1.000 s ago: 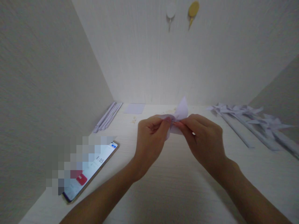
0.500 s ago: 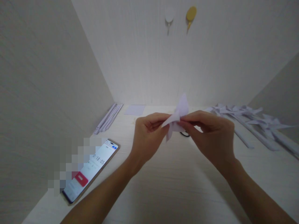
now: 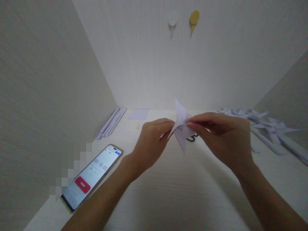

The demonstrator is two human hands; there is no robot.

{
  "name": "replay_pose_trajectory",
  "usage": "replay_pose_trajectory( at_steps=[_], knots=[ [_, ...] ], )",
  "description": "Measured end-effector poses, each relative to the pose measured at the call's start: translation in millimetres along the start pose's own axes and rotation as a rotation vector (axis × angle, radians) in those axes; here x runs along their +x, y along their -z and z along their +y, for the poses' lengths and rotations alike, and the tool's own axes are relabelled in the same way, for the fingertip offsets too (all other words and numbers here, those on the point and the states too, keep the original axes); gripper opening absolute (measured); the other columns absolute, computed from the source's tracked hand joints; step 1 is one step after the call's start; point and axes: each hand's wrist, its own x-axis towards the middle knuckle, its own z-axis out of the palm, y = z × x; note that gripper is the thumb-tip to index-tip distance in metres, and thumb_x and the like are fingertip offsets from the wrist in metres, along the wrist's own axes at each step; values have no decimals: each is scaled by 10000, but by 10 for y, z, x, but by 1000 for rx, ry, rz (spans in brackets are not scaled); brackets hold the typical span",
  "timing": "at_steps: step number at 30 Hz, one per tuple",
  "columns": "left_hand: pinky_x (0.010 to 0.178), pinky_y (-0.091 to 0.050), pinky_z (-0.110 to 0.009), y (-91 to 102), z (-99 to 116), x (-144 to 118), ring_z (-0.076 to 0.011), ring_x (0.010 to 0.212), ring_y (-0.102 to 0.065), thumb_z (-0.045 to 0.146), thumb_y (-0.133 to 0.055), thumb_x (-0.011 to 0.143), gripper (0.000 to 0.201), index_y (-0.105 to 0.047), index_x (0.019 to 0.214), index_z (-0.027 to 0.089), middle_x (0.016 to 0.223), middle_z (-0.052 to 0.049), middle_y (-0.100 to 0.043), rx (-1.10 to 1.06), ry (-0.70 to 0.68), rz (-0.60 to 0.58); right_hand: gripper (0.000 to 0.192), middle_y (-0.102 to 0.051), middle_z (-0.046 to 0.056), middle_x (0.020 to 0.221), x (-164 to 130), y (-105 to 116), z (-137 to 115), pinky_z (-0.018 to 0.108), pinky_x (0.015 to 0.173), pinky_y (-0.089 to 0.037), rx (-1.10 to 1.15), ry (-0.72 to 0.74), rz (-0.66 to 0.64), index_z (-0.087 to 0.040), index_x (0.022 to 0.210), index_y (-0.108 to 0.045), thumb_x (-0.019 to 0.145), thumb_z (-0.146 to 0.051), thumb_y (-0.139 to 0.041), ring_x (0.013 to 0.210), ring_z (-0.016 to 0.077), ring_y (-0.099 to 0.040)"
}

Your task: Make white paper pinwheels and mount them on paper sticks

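A folded white paper piece (image 3: 181, 127) hangs above the table (image 3: 183, 192), pinched between both hands — left hand (image 3: 150, 144) at its left edge, right hand (image 3: 223, 138) at its right. A phone (image 3: 92, 175) lies left — finished paper pinwheels (image 3: 269, 126) right.

Near left of me lies a lit smartphone (image 3: 90, 176), far left pale rolled paper sticks (image 3: 111, 122), far right finished white paper pinwheels (image 3: 269, 126), all on the whitish wooden tabletop (image 3: 178, 192).
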Motion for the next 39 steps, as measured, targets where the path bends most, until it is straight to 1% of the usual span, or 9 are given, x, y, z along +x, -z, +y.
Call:
replay_pose_trajectory(
  at_steps=[2, 5, 13, 22, 27, 30, 32, 34, 39],
  knots=[
    [634, -438, -192, 15, -15, -3, -108, 701, -587, 116, -490, 753, 166, -639, 786, 181, 769, -10, -657, 62, -65, -11, 90, -658, -9, 673, 7, 15, -12, 232, 530, -476, -53, 36, -17, -195, 695, -636, 671, -121, -591, 600, 128, -597],
    [623, -433, -186, 34, -24, -3, -104, 693, -585, 139, -476, 772, 162, -633, 778, 177, 761, -8, -652, 126, -113, -23, 111, -654, -15, 679, 23, 42, -29, 227, 528, -450, -159, 97, -56, -203, 683, -632, 675, -104, -582, 598, 121, -583],
    [632, -432, -184, 35, -25, 28, -105, 711, -582, 151, -468, 782, 165, -630, 802, 177, 770, -18, -645, 147, -123, -63, 111, -641, -12, 667, 34, 65, -63, 240, 514, -408, -238, 160, -102, -211, 664, -614, 707, -127, -555, 588, 131, -572],
    [626, -432, -196, 11, -23, 18, -110, 703, -581, 174, -460, 789, 168, -628, 795, 179, 766, -22, -641, 149, -117, -69, 120, -644, -19, 656, 24, 55, -68, 235, 508, -408, -250, 142, -92, -218, 658, -618, 708, -135, -548, 578, 128, -579],
    [602, -423, -184, 17, -6, 7, -98, 664, -571, 151, -480, 772, 134, -610, 742, 165, 737, -13, -640, 121, -111, -63, 107, -649, -22, 657, 31, 45, -38, 232, 508, -428, -162, 70, -78, -208, 670, -626, 688, -126, -562, 572, 125, -582],
    [577, -415, -181, 18, 5, -4, -91, 622, -557, 129, -481, 758, 129, -594, 700, 154, 686, -10, -626, 102, -96, -89, 94, -649, -18, 658, 34, 41, -10, 233, 507, -441, -88, 45, -102, -198, 682, -629, 684, -129, -566, 571, 126, -583],
    [584, -417, -184, 13, 9, -11, -93, 631, -556, 108, -465, 756, 148, -592, 695, 152, 691, -16, -625, 79, -88, -106, 102, -652, -16, 672, 36, 40, 6, 239, 523, -453, -62, 40, -120, -202, 695, -630, 688, -129, -560, 587, 130, -589],
    [603, -423, -191, 5, 11, -16, -98, 661, -563, 93, -455, 753, 159, -599, 719, 151, 727, -25, -633, 51, -84, -107, 114, -658, -13, 694, 39, 41, 14, 250, 551, -465, -66, 48, -124, -211, 706, -632, 689, -127, -556, 613, 137, -597],
    [638, -436, -199, -10, 0, -16, -101, 702, -578, 98, -450, 758, 181, -622, 756, 156, 798, -38, -653, 11, -73, -45, 103, -669, 1, 712, 47, 43, -17, 271, 579, -474, -178, 99, -122, -212, 751, -645, 678, -177, -582, 618, 150, -605]
  ],
)
